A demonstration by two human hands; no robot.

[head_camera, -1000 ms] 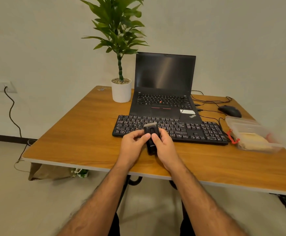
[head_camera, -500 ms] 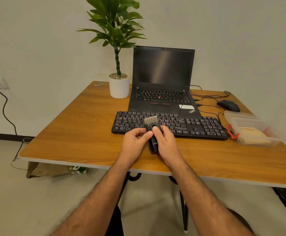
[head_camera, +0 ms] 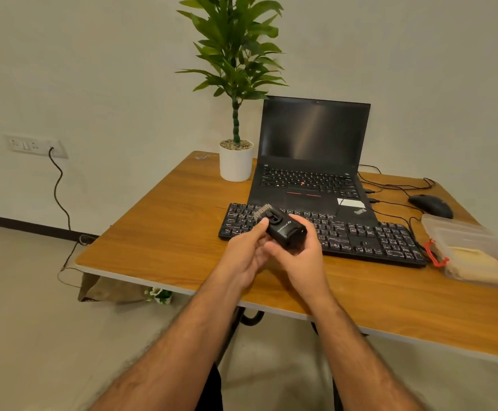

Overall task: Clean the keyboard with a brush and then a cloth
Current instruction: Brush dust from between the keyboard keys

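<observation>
Wooden table (head_camera: 164, 232), both hands holding brush (head_camera: 283, 228)

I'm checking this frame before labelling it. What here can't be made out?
Head view, the only one:
- Cloth: inside the cloudy box, cut off by the right edge.
- Brush: its underside is hidden by the left hand and right hand; its bristles are blurred.
- Keyboard: its middle keys are behind the hands; dust is too small to see.
</observation>
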